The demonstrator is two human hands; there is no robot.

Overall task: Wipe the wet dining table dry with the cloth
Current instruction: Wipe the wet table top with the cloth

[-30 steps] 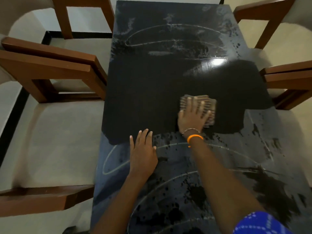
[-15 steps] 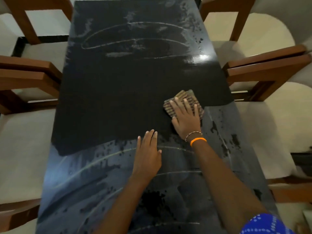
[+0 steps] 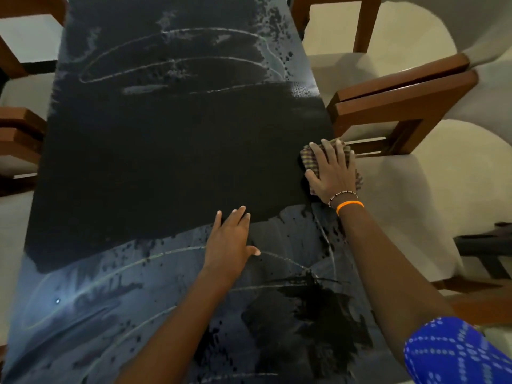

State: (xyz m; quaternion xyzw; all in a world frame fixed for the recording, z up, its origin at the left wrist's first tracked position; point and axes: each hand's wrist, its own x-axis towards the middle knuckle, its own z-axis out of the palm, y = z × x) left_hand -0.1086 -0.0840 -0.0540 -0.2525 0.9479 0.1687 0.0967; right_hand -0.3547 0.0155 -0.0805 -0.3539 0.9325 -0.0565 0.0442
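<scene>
1. The right hand (image 3: 332,173) is spread flat on top of the checked cloth (image 3: 310,157), pressing it down. It is not wrapped around it. The cloth sits right at the right edge of the dark table (image 3: 166,151), and part of it hangs past the edge.

2. The left hand (image 3: 230,239) lies open and flat on the table, holding nothing. It rests where the dry dark part meets the wet shiny part.

3. What could go wrong: the cloth could slip off the edge and fall near the wooden chair (image 3: 401,98), because it is only pressed, not gripped.

4. The left hand leans on a wet spot, so I think it could slide. It could also leave new marks on the dry part.

5. The near end of the table has lots of drops and streaks, and the far end does too (only the middle band looks dry). Water could get pushed over the side onto the chair seat (image 3: 410,195).

6. The cloth may be soaked by now and just smear the water around. I cannot tell how wet it is.

7. Writing: I can see no words or labels anywhere. The blue sleeve (image 3: 454,353) has white dots, not letters.
</scene>
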